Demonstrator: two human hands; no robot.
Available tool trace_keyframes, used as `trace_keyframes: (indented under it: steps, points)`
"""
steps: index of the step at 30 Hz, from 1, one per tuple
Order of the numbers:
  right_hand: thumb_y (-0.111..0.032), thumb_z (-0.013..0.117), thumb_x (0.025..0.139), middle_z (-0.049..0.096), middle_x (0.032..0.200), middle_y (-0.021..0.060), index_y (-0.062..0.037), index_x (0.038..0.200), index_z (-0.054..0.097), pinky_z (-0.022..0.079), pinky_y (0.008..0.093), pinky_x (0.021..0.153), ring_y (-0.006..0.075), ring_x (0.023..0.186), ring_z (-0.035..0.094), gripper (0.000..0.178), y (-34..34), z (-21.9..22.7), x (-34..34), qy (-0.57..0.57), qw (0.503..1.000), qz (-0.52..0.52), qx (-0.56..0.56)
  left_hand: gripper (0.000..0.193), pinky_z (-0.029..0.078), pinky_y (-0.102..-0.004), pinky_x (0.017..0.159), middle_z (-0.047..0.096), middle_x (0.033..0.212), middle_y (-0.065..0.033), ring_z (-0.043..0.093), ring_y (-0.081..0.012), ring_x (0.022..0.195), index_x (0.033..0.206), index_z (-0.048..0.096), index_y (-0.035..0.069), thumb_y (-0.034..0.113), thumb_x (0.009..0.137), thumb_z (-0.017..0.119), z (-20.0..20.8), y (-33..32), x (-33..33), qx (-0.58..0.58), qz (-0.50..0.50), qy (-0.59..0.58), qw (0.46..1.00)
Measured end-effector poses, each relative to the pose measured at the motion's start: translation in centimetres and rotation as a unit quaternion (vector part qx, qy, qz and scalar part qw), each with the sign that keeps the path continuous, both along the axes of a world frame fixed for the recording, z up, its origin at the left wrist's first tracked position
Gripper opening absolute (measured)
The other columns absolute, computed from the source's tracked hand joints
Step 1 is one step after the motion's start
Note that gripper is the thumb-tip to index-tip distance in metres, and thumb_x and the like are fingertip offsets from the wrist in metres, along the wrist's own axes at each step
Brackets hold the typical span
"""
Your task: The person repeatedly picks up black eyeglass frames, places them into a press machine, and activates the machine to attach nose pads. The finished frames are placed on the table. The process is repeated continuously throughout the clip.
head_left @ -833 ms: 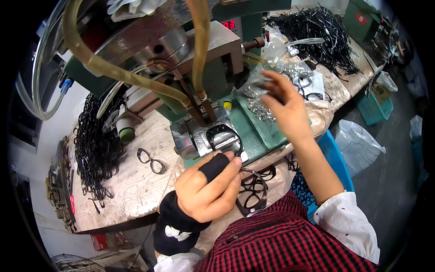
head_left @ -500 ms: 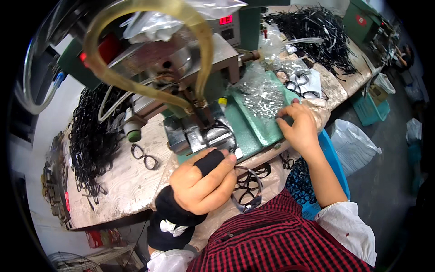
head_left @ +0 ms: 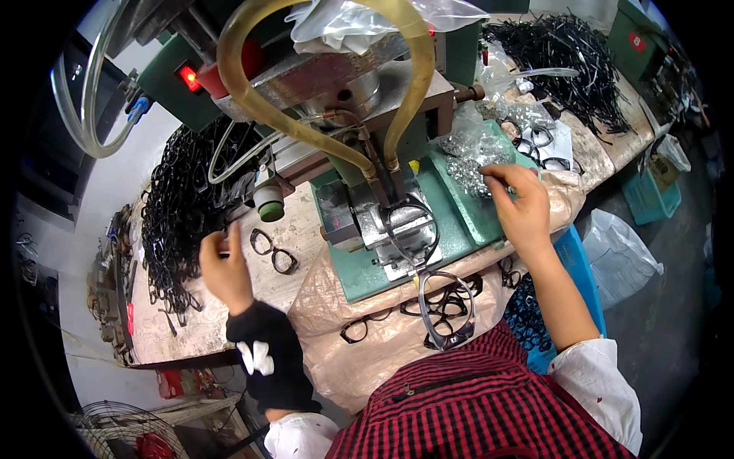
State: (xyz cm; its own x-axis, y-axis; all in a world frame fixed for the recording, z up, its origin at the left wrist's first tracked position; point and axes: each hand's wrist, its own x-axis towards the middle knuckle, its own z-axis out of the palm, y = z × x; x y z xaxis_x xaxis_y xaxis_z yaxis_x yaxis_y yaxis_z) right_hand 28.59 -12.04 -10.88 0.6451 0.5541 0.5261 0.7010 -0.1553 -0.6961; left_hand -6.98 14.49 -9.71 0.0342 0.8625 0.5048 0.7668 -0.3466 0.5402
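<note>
A black eyeglass frame (head_left: 436, 239) sits in the metal fixture (head_left: 405, 239) of a green bench press, one rim under the press head, the other jutting out toward me. Neither hand touches it. My left hand (head_left: 227, 271), in a black wrist sleeve, is raised beside a large heap of black eyeglass frames (head_left: 180, 191); its thumb and curled fingers are apart, and I see nothing in them. Over the green tray (head_left: 497, 218), my right hand (head_left: 524, 203) has its fingertips pinched at the small silvery metal parts (head_left: 468, 170). Whatever lies between those fingertips is hidden.
A single black frame (head_left: 274, 252) lies left of the press; several more (head_left: 451, 306) lie on brown paper (head_left: 336, 306) before it. A yellowish hose (head_left: 417, 76) loops over the press. A blue basket (head_left: 581, 275) stands at right. Black strips (head_left: 566, 65) are heaped at the back.
My left hand has let go of the eyeglass frame in the fixture and moved left toward the heap. My right hand has moved from the tray's edge onto the metal parts. The view has shifted.
</note>
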Motion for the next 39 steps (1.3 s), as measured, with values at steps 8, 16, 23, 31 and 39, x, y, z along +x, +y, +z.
trace_keyframes:
  steps: [8, 16, 23, 31, 39]
  points:
    - [-0.003, 0.073, 0.078, 0.072, 0.089, 0.0121, -0.0034, 0.089, 0.073, 0.052, 0.0383, 0.077, 0.0281, 0.084, 0.068, 0.011, -2.7, -1.1, -0.2, -0.051, 0.996, -0.056, -0.037, 0.047, 0.053, -0.0510, 0.077, 0.072, 0.091, -0.0228, 0.069, -0.0416, 0.086, 0.094, 0.071, 0.003, 0.047, 0.079, 0.068, -6.8, 2.5, 0.2, -0.169, 0.055, 0.321, 0.930]
    - [-0.002, 0.070, 0.077, 0.072, 0.087, 0.0108, -0.0031, 0.087, 0.073, 0.051, 0.0350, 0.080, 0.0252, 0.086, 0.068, 0.010, -3.1, 4.0, -2.4, 0.067, 0.993, 0.101, 0.007, 0.007, 0.048, -0.0245, 0.051, 0.060, 0.076, -0.0038, 0.065, -0.0137, 0.062, 0.089, 0.051, 0.001, 0.000, 0.094, 0.056, -4.9, 0.1, 0.4, -0.206, -0.238, -0.089, 0.945]
    - [-0.003, 0.069, 0.081, 0.070, 0.098, 0.0134, 0.0006, 0.114, 0.061, 0.052, 0.0330, 0.082, 0.0214, 0.090, 0.070, 0.035, 5.4, 6.6, -5.9, 0.225, 0.935, 0.247, 0.119, 0.008, 0.051, -0.0244, 0.065, 0.065, 0.088, -0.0061, 0.068, -0.0162, 0.077, 0.097, 0.053, 0.006, 0.009, 0.099, 0.060, -2.5, -4.5, 4.1, -0.185, -0.241, -0.360, 0.882]
    - [0.001, 0.068, 0.083, 0.069, 0.091, 0.0067, 0.0036, 0.121, 0.055, 0.050, 0.0260, 0.082, 0.0116, 0.088, 0.065, 0.040, 5.1, 6.0, -6.7, 0.300, 0.906, 0.254, 0.156, 0.005, 0.056, -0.0334, 0.075, 0.064, 0.100, -0.0109, 0.064, -0.0196, 0.088, 0.104, 0.057, 0.006, 0.010, 0.101, 0.056, 2.7, -10.0, 6.3, 0.029, -0.283, -0.488, 0.825]
    - [0.003, 0.068, 0.084, 0.068, 0.098, 0.0066, 0.0042, 0.127, 0.052, 0.050, 0.0252, 0.083, 0.0104, 0.093, 0.064, 0.046, 4.7, 8.9, -8.9, 0.451, 0.845, 0.255, 0.134, 0.012, 0.061, -0.0371, 0.070, 0.061, 0.100, -0.0125, 0.063, -0.0221, 0.097, 0.112, 0.056, 0.004, 0.008, 0.101, 0.053, 10.1, -10.2, 10.5, 0.176, -0.434, -0.388, 0.793]
